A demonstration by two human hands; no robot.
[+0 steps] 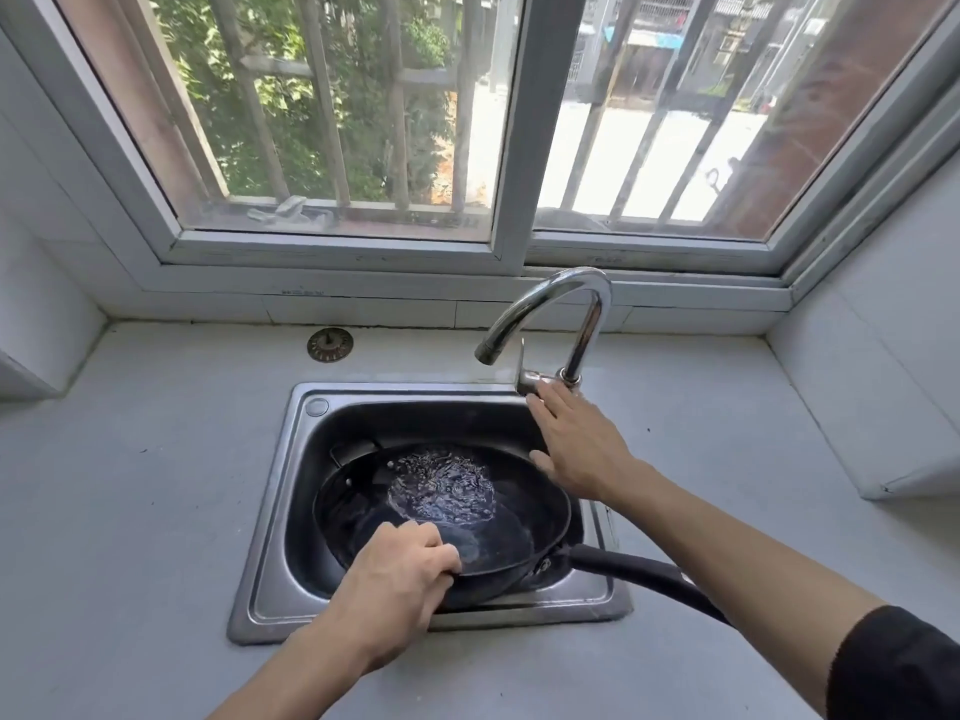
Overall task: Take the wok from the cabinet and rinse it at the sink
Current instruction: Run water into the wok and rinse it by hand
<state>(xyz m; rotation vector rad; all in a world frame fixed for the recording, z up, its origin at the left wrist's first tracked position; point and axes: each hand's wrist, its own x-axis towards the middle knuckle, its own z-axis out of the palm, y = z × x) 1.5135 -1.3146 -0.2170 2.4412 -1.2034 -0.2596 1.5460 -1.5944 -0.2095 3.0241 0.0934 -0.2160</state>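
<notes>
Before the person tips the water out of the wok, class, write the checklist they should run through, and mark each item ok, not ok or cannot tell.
1. Wok sits in the sink: ok.
2. Water pooled inside the wok: ok.
3. Left hand grips the wok's near rim: ok.
4. Right hand reaches the faucet lever with straight fingers: ok.
5. No stream visible from the spout: ok.
6. Drain open under the wok: cannot tell.

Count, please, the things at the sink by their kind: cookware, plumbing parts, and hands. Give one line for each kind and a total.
Cookware: 1, the black wok with water in it.
Plumbing parts: 3, the sink, the faucet, the drain strainer lying on the counter.
Hands: 2, the left hand gripping the wok's rim, the right hand at the faucet's lever.
Total: 6
</notes>
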